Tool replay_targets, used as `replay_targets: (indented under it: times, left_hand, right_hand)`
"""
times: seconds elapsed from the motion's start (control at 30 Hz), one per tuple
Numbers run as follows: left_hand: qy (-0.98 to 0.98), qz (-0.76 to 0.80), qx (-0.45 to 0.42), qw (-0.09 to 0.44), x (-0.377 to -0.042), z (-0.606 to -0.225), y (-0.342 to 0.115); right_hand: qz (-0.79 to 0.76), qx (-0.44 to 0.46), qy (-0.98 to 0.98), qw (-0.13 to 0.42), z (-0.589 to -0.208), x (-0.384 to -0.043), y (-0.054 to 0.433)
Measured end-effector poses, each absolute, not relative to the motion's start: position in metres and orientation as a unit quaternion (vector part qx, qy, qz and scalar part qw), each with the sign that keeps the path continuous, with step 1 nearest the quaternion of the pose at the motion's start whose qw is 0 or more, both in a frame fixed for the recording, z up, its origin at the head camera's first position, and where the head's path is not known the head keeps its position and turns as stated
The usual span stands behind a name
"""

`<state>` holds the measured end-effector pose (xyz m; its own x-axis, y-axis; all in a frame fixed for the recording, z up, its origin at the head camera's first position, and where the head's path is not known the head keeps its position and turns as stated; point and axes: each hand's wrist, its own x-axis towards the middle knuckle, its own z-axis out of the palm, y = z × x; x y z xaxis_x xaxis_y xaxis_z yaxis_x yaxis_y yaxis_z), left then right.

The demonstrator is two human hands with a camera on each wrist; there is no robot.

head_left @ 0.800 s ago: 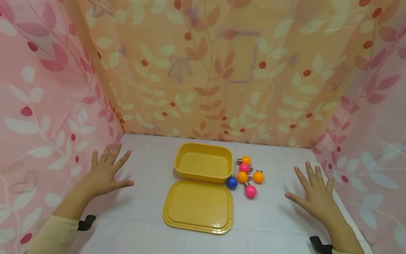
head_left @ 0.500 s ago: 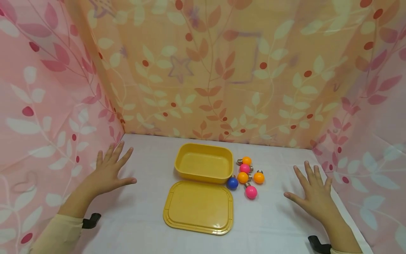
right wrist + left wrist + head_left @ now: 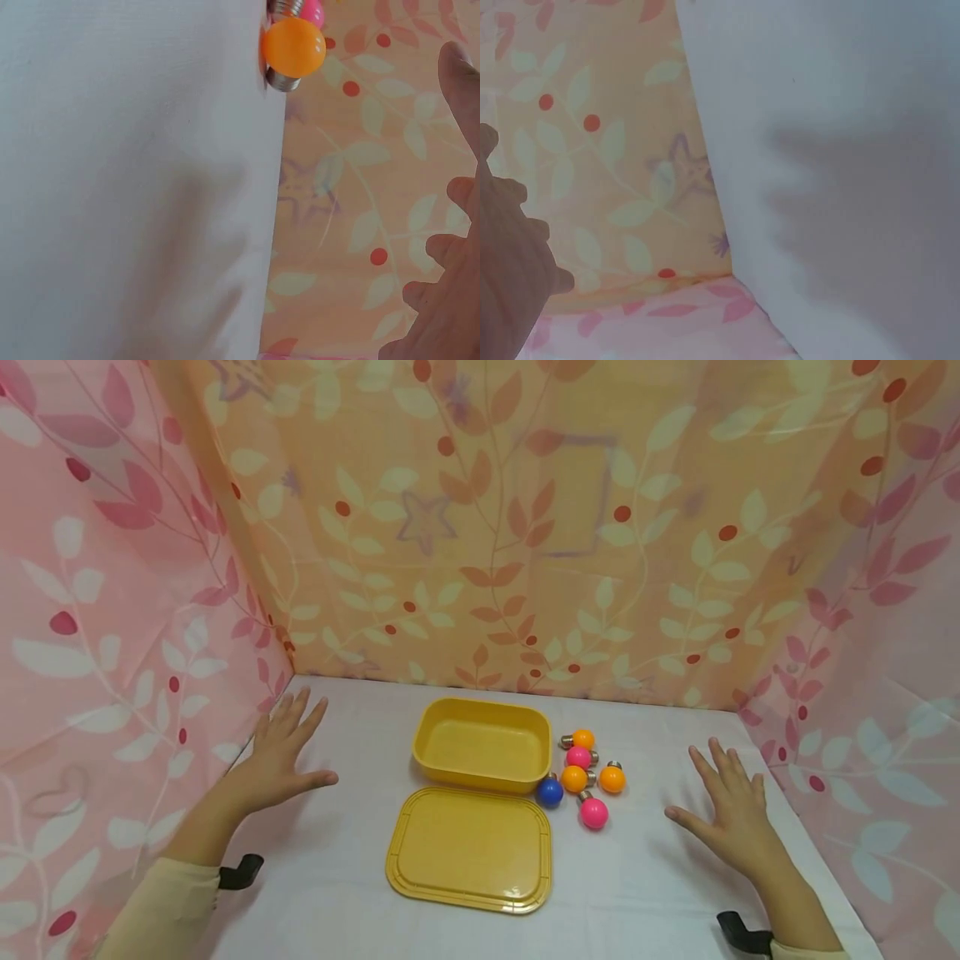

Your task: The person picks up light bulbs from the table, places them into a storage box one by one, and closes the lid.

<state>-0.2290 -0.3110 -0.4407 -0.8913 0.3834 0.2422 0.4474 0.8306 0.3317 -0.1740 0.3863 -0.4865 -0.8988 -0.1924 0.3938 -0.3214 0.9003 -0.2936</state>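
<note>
Two hands, the left hand (image 3: 273, 768) and the right hand (image 3: 735, 822), hover released, fingers spread, above the white desk (image 3: 637, 893). Between them sit a yellow container (image 3: 482, 778), a yellow lid (image 3: 468, 850) on its near side, and, to the right, three orange bulbs (image 3: 612, 779), two pink bulbs (image 3: 595, 813) and a blue bulb (image 3: 550, 792) by the container's corner. Leaf-patterned fabric (image 3: 555, 610) rises behind.
</note>
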Motion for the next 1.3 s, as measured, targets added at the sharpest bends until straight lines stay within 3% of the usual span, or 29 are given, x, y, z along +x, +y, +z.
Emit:
replay_targets:
  times: [0.63, 1.3]
  left_hand:
    - [-0.902, -0.343, -0.251, 0.072, -0.247, -0.45, -0.283]
    - [-0.892, -0.418, -0.174, 0.004, -0.265, -0.463, -0.238]
  right_hand:
    - [0.255, 0.115, -0.949, 0.145, -0.485, -0.185, 0.37]
    - [0.306, 0.111, -0.939, 0.111, -0.483, -0.199, 0.356]
